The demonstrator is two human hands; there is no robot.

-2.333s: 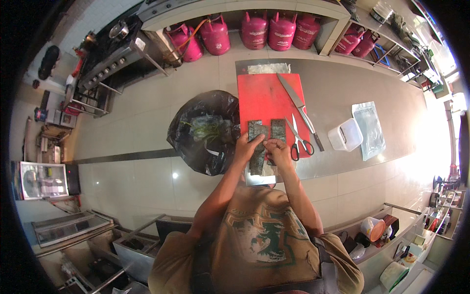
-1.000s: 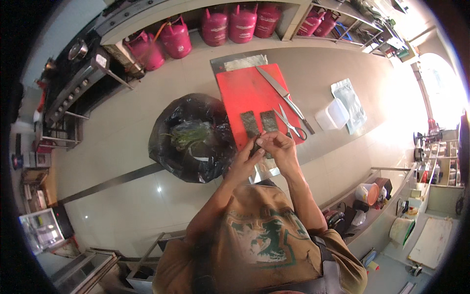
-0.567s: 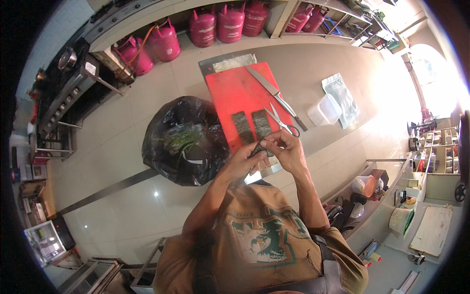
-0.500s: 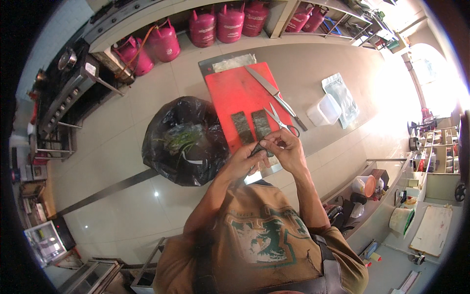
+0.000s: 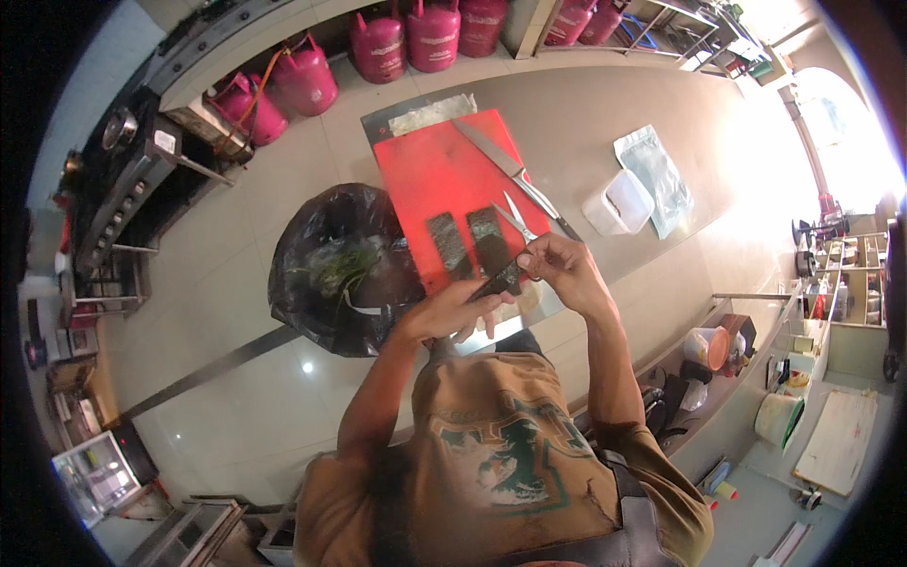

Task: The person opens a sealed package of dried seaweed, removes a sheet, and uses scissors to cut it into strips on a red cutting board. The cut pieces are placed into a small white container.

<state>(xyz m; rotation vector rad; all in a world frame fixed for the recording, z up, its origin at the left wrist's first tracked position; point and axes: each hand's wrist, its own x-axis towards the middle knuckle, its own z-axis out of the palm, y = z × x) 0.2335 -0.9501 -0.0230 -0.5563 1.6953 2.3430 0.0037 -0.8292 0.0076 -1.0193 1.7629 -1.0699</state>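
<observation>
Between my two hands is a narrow dark strip of nori [image 5: 503,283], held over the near edge of the red cutting board [image 5: 436,180]. My left hand [image 5: 452,312] grips its left end, thumb on top and fingers below. The fingertips of my right hand [image 5: 567,269] pinch the other end. Two more nori pieces lie side by side on the board, a left piece [image 5: 446,244] and a right piece [image 5: 485,236]. Open-bladed scissors [image 5: 515,217] rest near my right hand, their handles partly covered by it. A large knife [image 5: 505,163] lies slanted along the board's right side.
A black plastic bag [image 5: 307,283] with green leafy scraps stands left of the board. To the right are a white tub [image 5: 614,210] and a silvery pouch [image 5: 658,180]. Crumpled pale wrapping [image 5: 433,115] lies behind the board. Pink gas cylinders [image 5: 435,38] line the far side.
My hands have moved apart, my right hand slightly right, and more of the nori strip shows stretched between them. The whole view has shifted a little.
</observation>
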